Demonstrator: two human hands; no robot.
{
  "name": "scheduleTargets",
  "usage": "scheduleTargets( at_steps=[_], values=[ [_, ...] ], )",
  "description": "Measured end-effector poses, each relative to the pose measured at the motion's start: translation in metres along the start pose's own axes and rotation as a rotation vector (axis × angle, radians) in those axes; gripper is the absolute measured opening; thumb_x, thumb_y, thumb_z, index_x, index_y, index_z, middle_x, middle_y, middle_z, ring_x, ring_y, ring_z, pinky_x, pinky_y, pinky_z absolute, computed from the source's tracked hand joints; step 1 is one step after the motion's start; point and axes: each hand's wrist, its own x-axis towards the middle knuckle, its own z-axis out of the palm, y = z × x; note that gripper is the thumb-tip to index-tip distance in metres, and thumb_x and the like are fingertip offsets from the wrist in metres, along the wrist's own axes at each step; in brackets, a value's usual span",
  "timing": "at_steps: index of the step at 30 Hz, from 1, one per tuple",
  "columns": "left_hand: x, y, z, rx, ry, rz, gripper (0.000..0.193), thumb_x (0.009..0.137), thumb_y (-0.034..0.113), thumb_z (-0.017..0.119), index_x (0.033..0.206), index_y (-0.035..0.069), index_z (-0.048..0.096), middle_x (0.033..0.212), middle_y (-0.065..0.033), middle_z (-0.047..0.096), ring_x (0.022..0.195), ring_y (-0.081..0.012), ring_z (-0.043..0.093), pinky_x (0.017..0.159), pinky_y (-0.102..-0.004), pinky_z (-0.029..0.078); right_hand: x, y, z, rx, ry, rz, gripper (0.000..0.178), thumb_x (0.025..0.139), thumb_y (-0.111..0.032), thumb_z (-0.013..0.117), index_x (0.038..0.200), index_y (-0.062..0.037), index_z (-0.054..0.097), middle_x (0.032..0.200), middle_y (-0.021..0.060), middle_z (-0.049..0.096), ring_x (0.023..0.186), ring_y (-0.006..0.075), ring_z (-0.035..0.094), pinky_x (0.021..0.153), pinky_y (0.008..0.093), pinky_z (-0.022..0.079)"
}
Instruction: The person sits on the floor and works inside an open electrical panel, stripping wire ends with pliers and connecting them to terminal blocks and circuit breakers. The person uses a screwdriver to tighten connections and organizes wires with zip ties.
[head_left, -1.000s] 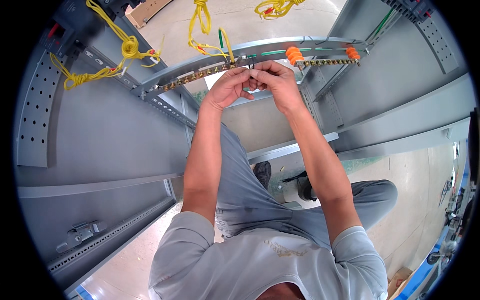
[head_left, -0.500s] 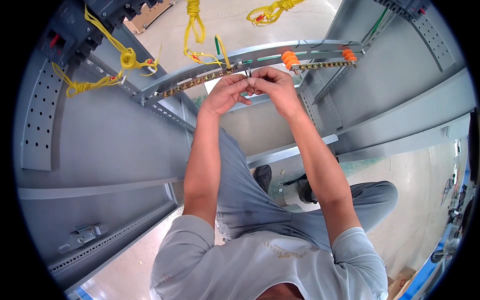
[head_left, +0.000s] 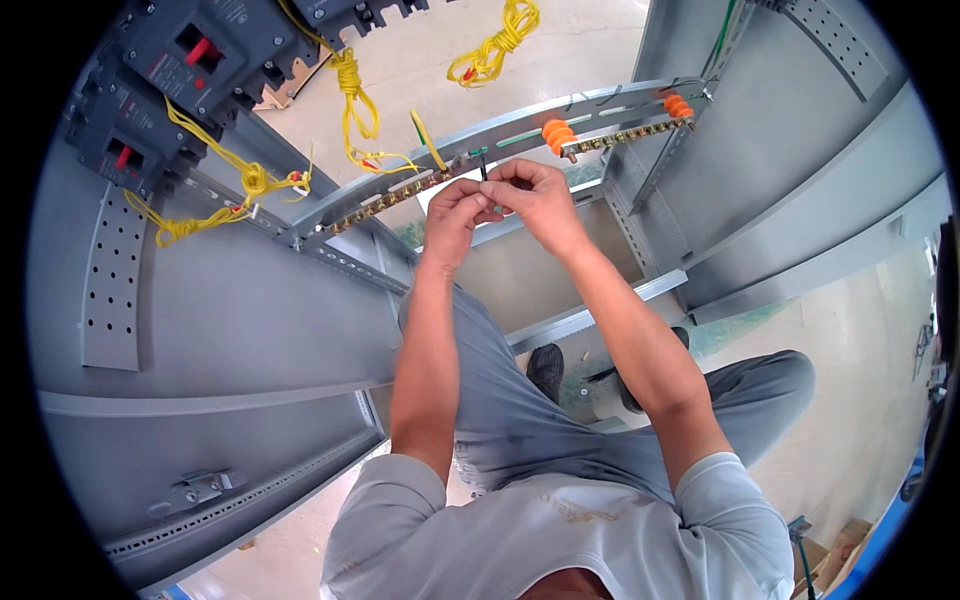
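My left hand (head_left: 452,226) and my right hand (head_left: 541,207) meet in front of the metal crossrail (head_left: 470,137), fingertips pinched together. A thin dark strip (head_left: 484,170) rises from between the fingertips; its lower end is hidden by my fingers, so its exact kind is unclear. A little green shows at the fingers too. Just behind my left hand runs a brass terminal bar (head_left: 385,201) with a row of screws. From its right end a yellow-green wire (head_left: 428,140) stands up at a tilt. Both hands are closed.
Bundled yellow wires (head_left: 350,90) hang from dark breakers (head_left: 190,60) with red levers at upper left. On the rail's right, orange insulators (head_left: 558,136) carry a second brass bar (head_left: 625,138). Grey cabinet panels (head_left: 250,310) stand on both sides, with a sill (head_left: 600,308) below.
The view has shifted, bringing more of the breakers in at upper left. My hands stay together at the thin dark strip, with the fingers slightly changed in position.
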Motion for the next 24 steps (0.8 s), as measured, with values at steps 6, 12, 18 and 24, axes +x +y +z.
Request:
scheduleTargets(
  at_steps=[6,12,18,24],
  values=[
    [-0.01,-0.006,0.014,0.058,0.073,0.094,0.013,0.094,0.007,0.057,0.102,0.001,0.064,0.098,-0.0095,0.07,0.091,-0.0197,0.068,0.088,-0.0393,0.057,-0.009,0.004,0.005,-0.168,0.087,-0.005,0.023,0.084,-0.016,0.079,0.088,0.0063,0.073,0.078,0.0079,0.068,0.07,0.0113,0.064,0.061,0.0281,0.051],
    [-0.009,-0.009,0.024,0.198,0.16,0.018,0.012,0.09,0.002,0.059,0.097,-0.003,0.068,0.094,-0.0076,0.071,0.084,-0.0133,0.066,0.078,-0.0293,0.056,0.005,0.01,0.016,-0.348,0.288,-0.26,0.02,0.086,-0.013,0.078,0.09,0.006,0.072,0.076,0.005,0.069,0.066,0.0088,0.061,0.06,0.0262,0.05],
    [-0.01,-0.007,0.024,0.501,0.178,0.098,0.006,0.089,0.0,0.063,0.09,-0.004,0.067,0.088,-0.0048,0.07,0.082,-0.0096,0.063,0.072,-0.0246,0.05,0.003,0.02,0.017,-0.278,0.231,-0.226,0.016,0.089,-0.011,0.075,0.093,0.0038,0.069,0.076,0.0043,0.067,0.064,0.0087,0.06,0.057,0.0258,0.049],
    [-0.011,0.001,0.004,0.282,-0.006,0.002,0.007,0.092,0.004,0.064,0.095,-0.001,0.068,0.092,-0.0049,0.071,0.089,-0.0124,0.065,0.085,-0.0295,0.052,0.003,-0.005,0.006,0.251,0.002,0.204,0.011,0.091,-0.007,0.07,0.096,0.0022,0.066,0.076,0.0031,0.063,0.058,0.0087,0.056,0.052,0.0245,0.045]
  ],
)
